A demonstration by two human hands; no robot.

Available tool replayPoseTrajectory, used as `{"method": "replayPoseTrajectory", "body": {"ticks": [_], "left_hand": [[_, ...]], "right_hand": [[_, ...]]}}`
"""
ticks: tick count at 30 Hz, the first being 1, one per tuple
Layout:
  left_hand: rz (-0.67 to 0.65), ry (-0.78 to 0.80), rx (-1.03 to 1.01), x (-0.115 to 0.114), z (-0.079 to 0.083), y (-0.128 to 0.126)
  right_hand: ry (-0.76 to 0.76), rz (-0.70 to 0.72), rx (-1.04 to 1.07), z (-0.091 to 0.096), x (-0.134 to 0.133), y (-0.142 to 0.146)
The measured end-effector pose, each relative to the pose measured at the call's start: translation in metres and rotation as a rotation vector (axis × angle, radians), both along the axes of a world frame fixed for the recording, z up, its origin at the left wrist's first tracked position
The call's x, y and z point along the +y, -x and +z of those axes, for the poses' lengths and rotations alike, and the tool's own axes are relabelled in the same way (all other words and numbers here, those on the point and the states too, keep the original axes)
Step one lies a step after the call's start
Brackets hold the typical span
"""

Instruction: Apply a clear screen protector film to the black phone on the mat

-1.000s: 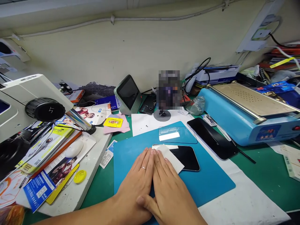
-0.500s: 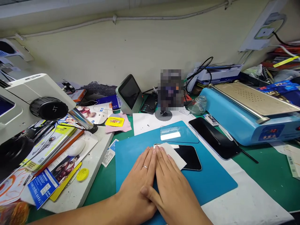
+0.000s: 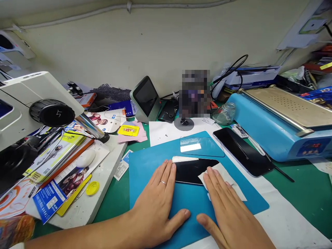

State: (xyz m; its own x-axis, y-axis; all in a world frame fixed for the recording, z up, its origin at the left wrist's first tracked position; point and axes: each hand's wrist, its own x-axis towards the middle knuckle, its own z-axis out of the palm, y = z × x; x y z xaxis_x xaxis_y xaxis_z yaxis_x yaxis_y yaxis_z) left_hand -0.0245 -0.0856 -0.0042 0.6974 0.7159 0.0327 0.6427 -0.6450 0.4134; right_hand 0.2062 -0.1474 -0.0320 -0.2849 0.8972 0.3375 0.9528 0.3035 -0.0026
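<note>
A dark phone screen [image 3: 192, 170] lies face up on the blue mat [image 3: 155, 154], a white strip along its far edge. My left hand [image 3: 158, 200] is flat with its fingertips at the screen's left end, thumb spread out. Under the outstretched fingers of my right hand [image 3: 225, 207] is a white wipe [image 3: 236, 188], pressed on the screen's right end and overhanging onto the mat. Just beyond the screen is a clear glass panel [image 3: 207, 147] with a white label.
Right of the mat lies a black phone [image 3: 242, 150] beside a thin pen-like tool [image 3: 256, 145]. A blue heating plate machine [image 3: 272, 128] and a glass jar [image 3: 225, 112] stand behind. Microscope [image 3: 52, 112], booklets [image 3: 57, 155] and a yellow cap [image 3: 92, 188] occupy the left.
My right hand has slid the wipe rightward across the screen, away from my left hand. The left fingertips stay at the left end. The camera view has shifted slightly.
</note>
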Motion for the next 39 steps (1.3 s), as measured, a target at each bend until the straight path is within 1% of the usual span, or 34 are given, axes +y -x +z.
{"method": "replayPoseTrajectory", "body": {"ticks": [6,8,11,13,15,17,21,23,27,29,31,36,37,39], "left_hand": [[-0.008,-0.019,0.033,-0.001,-0.001,0.001],[-0.009,-0.026,0.032,-0.002,-0.002,0.001],[-0.01,-0.031,-0.001,-0.002,-0.003,0.001],[-0.013,-0.028,-0.02,-0.002,-0.004,0.001],[-0.011,-0.024,-0.02,-0.002,-0.005,0.001],[-0.007,-0.023,-0.009,-0.002,-0.005,0.001],[-0.004,-0.029,-0.025,-0.002,-0.006,0.002],[-0.012,-0.036,-0.036,-0.002,-0.007,0.002],[-0.024,-0.052,-0.034,0.0,-0.009,0.002],[-0.025,-0.053,-0.025,0.001,-0.01,0.002],[-0.028,-0.051,-0.02,0.0,-0.011,0.002],[-0.025,-0.059,-0.029,-0.001,-0.012,0.001],[-0.025,-0.059,-0.031,-0.001,-0.012,0.001],[-0.029,-0.061,-0.036,0.0,-0.012,0.001]], "right_hand": [[0.034,-0.14,0.029,0.003,0.023,0.005],[0.027,-0.164,0.015,0.004,0.021,0.008],[-0.006,-0.185,-0.008,0.002,0.007,0.013],[-0.025,-0.18,-0.03,0.0,-0.003,0.015],[-0.029,-0.17,-0.049,-0.001,-0.005,0.015],[-0.012,-0.17,-0.057,0.0,0.004,0.01],[0.078,-0.153,-0.047,0.004,0.029,-0.005],[0.08,-0.133,-0.043,0.004,0.03,-0.008],[-0.016,-0.088,-0.049,0.0,0.01,0.0],[-0.029,-0.076,-0.042,-0.001,0.004,0.008],[0.001,-0.074,-0.023,0.0,0.009,0.013],[0.157,-0.061,0.043,0.007,0.04,0.017],[0.164,-0.066,0.049,0.007,0.042,0.017],[0.129,-0.068,0.045,0.004,0.038,0.02]]}}
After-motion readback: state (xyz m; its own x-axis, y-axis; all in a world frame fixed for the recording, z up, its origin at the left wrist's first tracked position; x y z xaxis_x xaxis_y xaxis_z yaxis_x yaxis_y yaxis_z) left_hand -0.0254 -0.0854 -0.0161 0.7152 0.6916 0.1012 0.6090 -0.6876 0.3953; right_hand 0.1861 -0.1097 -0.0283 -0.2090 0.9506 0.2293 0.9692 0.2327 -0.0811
